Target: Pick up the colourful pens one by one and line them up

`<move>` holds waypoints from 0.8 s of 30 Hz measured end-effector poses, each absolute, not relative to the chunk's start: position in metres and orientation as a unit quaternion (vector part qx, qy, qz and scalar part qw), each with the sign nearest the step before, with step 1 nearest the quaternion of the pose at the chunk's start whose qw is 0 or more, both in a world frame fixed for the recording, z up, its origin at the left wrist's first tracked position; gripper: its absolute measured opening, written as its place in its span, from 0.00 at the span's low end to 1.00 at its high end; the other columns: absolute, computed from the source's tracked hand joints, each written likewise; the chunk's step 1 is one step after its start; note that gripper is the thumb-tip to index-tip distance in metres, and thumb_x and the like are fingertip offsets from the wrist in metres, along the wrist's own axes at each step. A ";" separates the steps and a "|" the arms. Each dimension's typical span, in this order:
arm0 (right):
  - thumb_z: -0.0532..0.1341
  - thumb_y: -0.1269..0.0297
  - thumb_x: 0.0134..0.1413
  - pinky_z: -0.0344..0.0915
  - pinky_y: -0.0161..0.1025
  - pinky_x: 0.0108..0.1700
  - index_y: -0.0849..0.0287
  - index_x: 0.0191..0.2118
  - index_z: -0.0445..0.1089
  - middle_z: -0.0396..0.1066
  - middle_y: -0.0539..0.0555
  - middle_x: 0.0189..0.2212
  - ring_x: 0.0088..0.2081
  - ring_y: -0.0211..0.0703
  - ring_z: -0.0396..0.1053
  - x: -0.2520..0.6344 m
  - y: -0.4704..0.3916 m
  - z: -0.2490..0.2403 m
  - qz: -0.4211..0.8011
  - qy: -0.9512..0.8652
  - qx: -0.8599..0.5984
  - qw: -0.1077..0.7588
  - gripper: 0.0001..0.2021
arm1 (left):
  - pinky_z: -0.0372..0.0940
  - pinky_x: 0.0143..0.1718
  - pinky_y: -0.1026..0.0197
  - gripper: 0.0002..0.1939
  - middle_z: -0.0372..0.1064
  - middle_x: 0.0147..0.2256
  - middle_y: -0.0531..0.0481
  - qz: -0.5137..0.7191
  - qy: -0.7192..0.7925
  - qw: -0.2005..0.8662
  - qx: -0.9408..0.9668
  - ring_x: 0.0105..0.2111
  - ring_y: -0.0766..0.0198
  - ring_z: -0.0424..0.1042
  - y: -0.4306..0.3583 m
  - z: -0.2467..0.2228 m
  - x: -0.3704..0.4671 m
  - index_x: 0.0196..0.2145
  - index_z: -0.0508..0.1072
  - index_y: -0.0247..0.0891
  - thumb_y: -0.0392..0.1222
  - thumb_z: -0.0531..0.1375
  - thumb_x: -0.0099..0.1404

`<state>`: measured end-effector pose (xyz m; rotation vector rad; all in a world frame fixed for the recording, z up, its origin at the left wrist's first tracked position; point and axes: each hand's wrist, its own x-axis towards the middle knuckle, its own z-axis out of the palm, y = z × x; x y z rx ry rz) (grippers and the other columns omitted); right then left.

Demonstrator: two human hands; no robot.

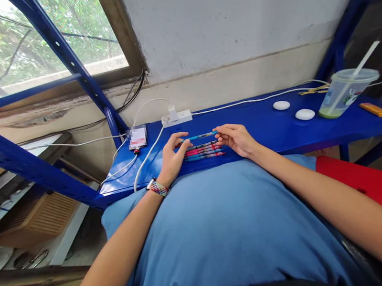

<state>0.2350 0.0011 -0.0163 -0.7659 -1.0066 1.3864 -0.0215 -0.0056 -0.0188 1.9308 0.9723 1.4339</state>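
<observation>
A blue pen (200, 136) lies level between my two hands, just beyond a row of pens. My left hand (175, 154) has its thumb and forefinger at the pen's left end. At the other end, the fingertips of my right hand (236, 139) pinch the pen. Nearer to me, several pens (204, 150) with red, pink and blue parts lie side by side on the blue table (254, 128). Their left ends are partly covered by my left hand.
Behind the pens is a white power strip (184, 116) with cables. A phone-like device (137, 137) lies at the left. Two white oval objects (305, 114), a plastic cup (344, 92) with a straw and an orange packet (375, 109) are at the right.
</observation>
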 end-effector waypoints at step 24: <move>0.72 0.70 0.61 0.82 0.34 0.36 0.60 0.42 0.82 0.79 0.51 0.28 0.28 0.38 0.77 0.236 -0.006 -0.006 0.659 -0.385 -0.300 0.572 0.05 | 0.74 0.44 0.55 0.13 0.83 0.46 0.44 0.548 0.368 0.275 0.699 0.42 0.56 0.80 -0.010 -0.016 -0.020 0.46 0.84 0.41 0.50 0.71 0.69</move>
